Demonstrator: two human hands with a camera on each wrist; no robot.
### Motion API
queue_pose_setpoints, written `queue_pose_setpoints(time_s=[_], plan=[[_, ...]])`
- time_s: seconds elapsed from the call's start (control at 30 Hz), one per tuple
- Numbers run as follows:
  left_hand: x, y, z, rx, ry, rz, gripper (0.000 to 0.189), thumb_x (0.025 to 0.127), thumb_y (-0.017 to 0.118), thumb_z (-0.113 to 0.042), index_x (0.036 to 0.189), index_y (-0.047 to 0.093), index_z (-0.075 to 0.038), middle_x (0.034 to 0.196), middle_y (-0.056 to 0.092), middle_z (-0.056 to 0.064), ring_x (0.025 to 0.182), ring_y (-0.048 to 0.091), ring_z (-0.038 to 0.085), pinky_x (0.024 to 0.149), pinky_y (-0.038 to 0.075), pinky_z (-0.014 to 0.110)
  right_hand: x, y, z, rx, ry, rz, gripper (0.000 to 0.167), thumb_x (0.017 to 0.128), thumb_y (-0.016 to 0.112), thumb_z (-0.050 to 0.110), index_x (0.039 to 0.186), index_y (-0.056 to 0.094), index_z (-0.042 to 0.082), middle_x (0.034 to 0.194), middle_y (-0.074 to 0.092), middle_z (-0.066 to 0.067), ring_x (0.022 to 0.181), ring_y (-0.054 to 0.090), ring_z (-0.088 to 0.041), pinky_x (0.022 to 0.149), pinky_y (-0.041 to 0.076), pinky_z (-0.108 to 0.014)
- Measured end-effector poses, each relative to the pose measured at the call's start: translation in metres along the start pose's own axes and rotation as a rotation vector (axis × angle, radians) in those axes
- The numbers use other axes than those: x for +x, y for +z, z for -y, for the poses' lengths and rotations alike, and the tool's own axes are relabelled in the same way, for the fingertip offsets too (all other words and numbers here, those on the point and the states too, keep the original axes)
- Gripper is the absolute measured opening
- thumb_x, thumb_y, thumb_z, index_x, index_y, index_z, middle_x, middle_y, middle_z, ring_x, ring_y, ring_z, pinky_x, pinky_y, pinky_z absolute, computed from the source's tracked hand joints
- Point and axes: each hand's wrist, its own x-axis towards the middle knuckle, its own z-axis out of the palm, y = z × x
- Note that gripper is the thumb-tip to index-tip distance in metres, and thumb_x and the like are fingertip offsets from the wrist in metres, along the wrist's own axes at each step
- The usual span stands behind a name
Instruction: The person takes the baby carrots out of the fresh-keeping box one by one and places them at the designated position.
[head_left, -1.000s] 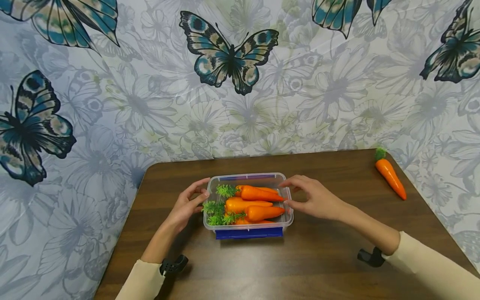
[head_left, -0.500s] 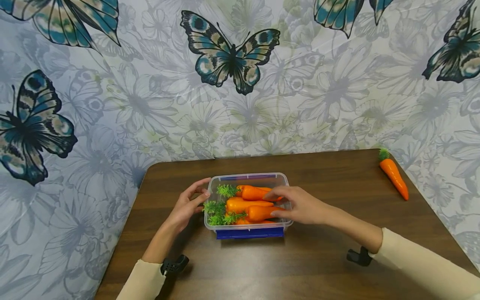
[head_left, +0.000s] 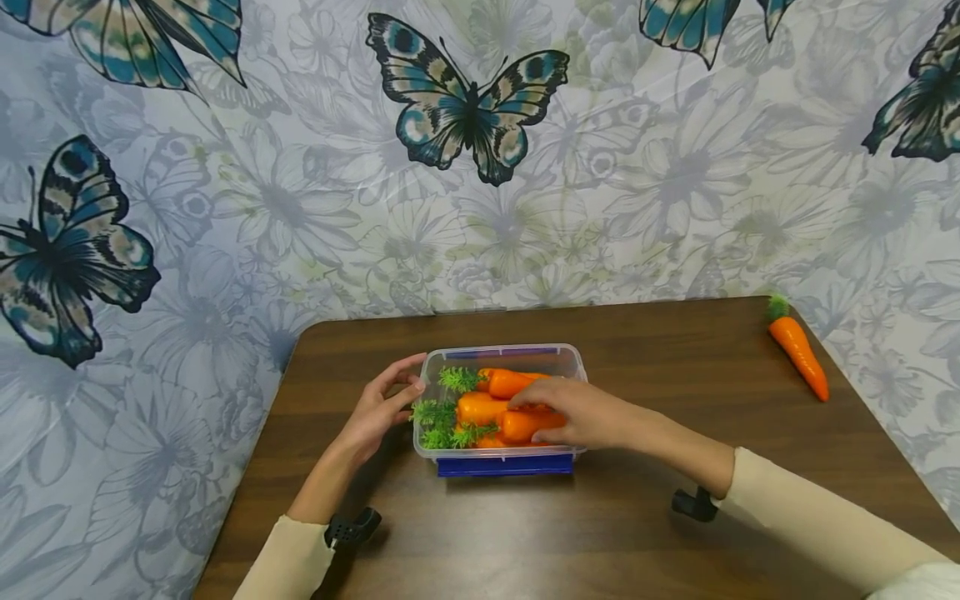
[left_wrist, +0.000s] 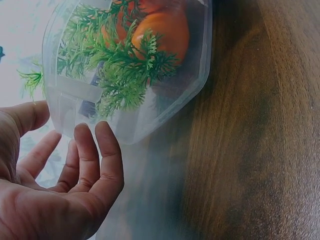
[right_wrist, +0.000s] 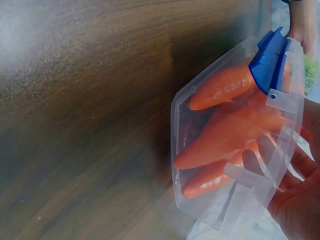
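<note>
A clear plastic box [head_left: 504, 456] with blue side latches sits on the wooden table, holding several orange carrots with leafy green tops. At its left end is my left hand [head_left: 378, 408]; in the left wrist view its fingers [left_wrist: 107, 155] are loosely bent, tips right at the clear wall. My right hand [head_left: 581, 410] reaches over the right rim into the box. Its thumb and fingers straddle the front carrot [head_left: 513, 427], gripping it. Through the wall in the right wrist view, fingertips [right_wrist: 251, 161] show among the carrots [right_wrist: 225, 132].
Another carrot [head_left: 801, 357] lies alone near the table's right edge. The brown wooden table [head_left: 480, 533] stands against a wall covering [head_left: 337, 233] printed with butterflies and flowers. Black straps with cameras are on both wrists.
My right hand has moved left from the box's right rim to over the carrots inside, its thumb and fingers coming around the front one. My left hand has stayed at the left end.
</note>
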Motion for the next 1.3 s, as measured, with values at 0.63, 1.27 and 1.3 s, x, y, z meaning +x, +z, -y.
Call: queue_pose_setpoints(time_s=[0.63, 1.27, 1.3], plan=[[0.001, 0.0, 0.0, -0.004, 0.007, 0.003, 0.053, 0.108, 0.068, -0.034, 0.158, 0.053, -0.033, 0.131, 0.051, 0.005, 0.118, 0.055, 0.033, 0.092, 0.054, 0.04, 0.005, 0.005, -0.005, 0.075, 0.008, -0.032, 0.052, 0.097, 0.082, 0.027, 0.145, 0.064, 0.02, 0.147, 0.067, -0.002, 0.121, 0.069, -0.02, 0.099, 0.061, -0.042], [0.001, 0.001, 0.0, -0.017, 0.001, -0.006, 0.053, 0.107, 0.069, -0.03, 0.158, 0.054, -0.031, 0.129, 0.051, 0.006, 0.129, 0.054, 0.041, 0.1, 0.058, 0.048, 0.0, -0.014, -0.009, 0.457, 0.073, -0.197, 0.055, 0.095, 0.085, 0.021, 0.146, 0.062, 0.02, 0.144, 0.066, -0.005, 0.114, 0.073, -0.024, 0.091, 0.066, -0.04], [0.001, 0.001, 0.0, -0.019, 0.002, -0.006, 0.053, 0.107, 0.069, -0.03, 0.158, 0.054, -0.031, 0.129, 0.051, 0.006, 0.129, 0.054, 0.041, 0.1, 0.058, 0.047, -0.001, -0.015, -0.01, 0.468, 0.077, -0.206, 0.055, 0.095, 0.084, 0.021, 0.146, 0.062, 0.02, 0.144, 0.067, -0.005, 0.114, 0.073, -0.024, 0.091, 0.066, -0.037]])
